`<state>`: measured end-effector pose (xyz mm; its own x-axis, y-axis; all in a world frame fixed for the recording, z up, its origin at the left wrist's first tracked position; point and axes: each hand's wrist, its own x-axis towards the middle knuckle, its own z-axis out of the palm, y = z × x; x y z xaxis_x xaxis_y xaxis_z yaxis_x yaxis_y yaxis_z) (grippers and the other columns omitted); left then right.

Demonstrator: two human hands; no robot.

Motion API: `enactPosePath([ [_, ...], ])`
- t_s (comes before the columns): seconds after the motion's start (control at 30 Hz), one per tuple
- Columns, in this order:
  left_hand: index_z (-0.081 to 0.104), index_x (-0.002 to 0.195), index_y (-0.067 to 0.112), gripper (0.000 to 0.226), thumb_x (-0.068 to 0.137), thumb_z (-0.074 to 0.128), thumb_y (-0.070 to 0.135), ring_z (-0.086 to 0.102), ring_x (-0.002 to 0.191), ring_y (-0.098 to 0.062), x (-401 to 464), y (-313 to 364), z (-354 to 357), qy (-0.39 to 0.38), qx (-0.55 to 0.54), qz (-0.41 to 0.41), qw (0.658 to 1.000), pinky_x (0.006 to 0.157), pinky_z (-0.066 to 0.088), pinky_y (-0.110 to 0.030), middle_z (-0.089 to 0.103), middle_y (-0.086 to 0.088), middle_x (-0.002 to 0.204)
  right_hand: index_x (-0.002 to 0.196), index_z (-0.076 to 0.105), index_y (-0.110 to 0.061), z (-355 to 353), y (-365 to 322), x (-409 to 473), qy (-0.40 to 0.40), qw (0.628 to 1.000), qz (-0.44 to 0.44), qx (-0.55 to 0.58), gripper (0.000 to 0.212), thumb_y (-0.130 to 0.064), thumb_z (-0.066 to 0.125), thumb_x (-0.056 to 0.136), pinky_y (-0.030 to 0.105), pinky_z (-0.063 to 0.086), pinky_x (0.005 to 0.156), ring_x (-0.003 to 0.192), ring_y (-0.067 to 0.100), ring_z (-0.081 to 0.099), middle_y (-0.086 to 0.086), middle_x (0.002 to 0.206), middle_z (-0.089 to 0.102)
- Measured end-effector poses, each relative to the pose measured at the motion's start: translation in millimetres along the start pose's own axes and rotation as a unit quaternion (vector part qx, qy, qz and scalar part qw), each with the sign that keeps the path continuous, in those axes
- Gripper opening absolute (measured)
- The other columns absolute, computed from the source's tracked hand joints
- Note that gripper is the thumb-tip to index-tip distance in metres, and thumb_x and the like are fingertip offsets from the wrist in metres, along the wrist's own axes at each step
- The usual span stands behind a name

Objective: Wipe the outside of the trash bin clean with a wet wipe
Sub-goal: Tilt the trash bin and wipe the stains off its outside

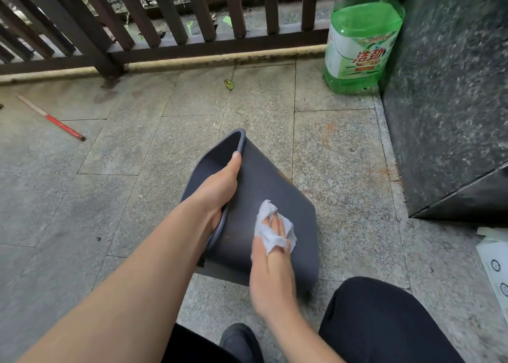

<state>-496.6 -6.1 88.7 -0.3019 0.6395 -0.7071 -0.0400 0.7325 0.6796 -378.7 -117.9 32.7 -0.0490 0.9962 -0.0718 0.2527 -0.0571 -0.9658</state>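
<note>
A dark grey trash bin (264, 186) lies tipped on its side on the stone floor, its opening turned to the left. My left hand (220, 186) grips the rim, thumb on the outer wall and fingers inside the opening. A crumpled white wet wipe (265, 232) lies on the bin's upper side wall. My right hand (272, 274) presses the wipe against that wall, and the wipe is bunched between and over its fingers.
A large green detergent bottle (360, 46) stands at the back right beside a dark stone wall (445, 101). A brown railing (176, 41) runs along the far edge. A red-and-wood stick (50, 118) lies at the left. White paper (494, 263) lies at the right. My knee (384, 321) is below.
</note>
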Motion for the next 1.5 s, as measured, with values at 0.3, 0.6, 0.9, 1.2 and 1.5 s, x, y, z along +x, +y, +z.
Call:
enactPosePath([
  [0.3, 0.068, 0.115, 0.011, 0.069, 0.08, 0.057, 0.069, 0.077, 0.083, -0.027, 1.0, 4.0, 10.1, 0.05, -0.034, 0.015, 0.998, 0.085, 0.06, -0.047, 0.077, -0.01, 0.103, 0.156, 0.005, -0.044, 16.1, -21.5, -39.8, 0.028, 0.981, -0.183, -0.059, 0.08, -0.025, 0.051, 0.093, 0.045, 0.032, 0.116, 0.152, 0.009, 0.021, -0.022, 0.164, 0.014],
  [0.6, 0.06, 0.128, 0.004, 0.058, 0.101, 0.045, 0.053, 0.072, 0.098, -0.031, 6.8, 15.9, 4.2, 0.069, -0.128, -0.021, 0.989, 0.086, 0.058, -0.049, 0.072, -0.016, 0.117, 0.129, 0.055, 0.017, 2.0, -17.4, -36.5, 0.047, 0.995, 0.008, -0.084, 0.047, -0.007, 0.022, 0.106, 0.031, 0.041, 0.11, 0.129, 0.033, 0.059, 0.025, 0.138, 0.058],
  [0.9, 0.06, 0.123, 0.003, 0.058, 0.101, 0.043, 0.054, 0.073, 0.088, -0.032, 1.9, 15.7, 8.7, 0.051, -0.147, -0.017, 0.988, 0.082, 0.06, -0.048, 0.073, -0.018, 0.11, 0.145, 0.048, -0.019, -9.7, -42.6, 7.1, -0.043, 0.998, -0.042, 0.024, 0.049, -0.028, 0.03, 0.1, 0.038, 0.019, 0.124, 0.147, 0.002, 0.029, -0.007, 0.154, 0.044],
  [1.2, 0.066, 0.086, 0.003, 0.063, 0.102, 0.039, 0.057, 0.07, 0.047, -0.02, 3.8, 14.9, 7.5, 0.001, -0.113, -0.029, 0.993, 0.041, 0.055, -0.024, 0.073, -0.009, 0.059, 0.095, 0.056, -0.025, -19.6, -52.1, 55.9, -0.194, 0.98, 0.014, 0.04, 0.033, -0.028, 0.024, 0.102, 0.044, 0.029, 0.116, 0.116, 0.007, 0.045, -0.011, 0.115, 0.054],
  [1.5, 0.065, 0.125, 0.003, 0.061, 0.099, 0.048, 0.056, 0.074, 0.08, -0.026, -0.7, 13.3, -14.8, 0.017, -0.122, -0.034, 0.992, 0.054, 0.062, -0.033, 0.075, -0.016, 0.109, 0.137, 0.049, -0.016, -8.9, -34.9, -4.0, -0.123, 0.971, -0.207, -0.003, 0.04, -0.013, 0.036, 0.099, 0.021, 0.02, 0.121, 0.143, -0.012, 0.024, -0.011, 0.144, 0.045],
])
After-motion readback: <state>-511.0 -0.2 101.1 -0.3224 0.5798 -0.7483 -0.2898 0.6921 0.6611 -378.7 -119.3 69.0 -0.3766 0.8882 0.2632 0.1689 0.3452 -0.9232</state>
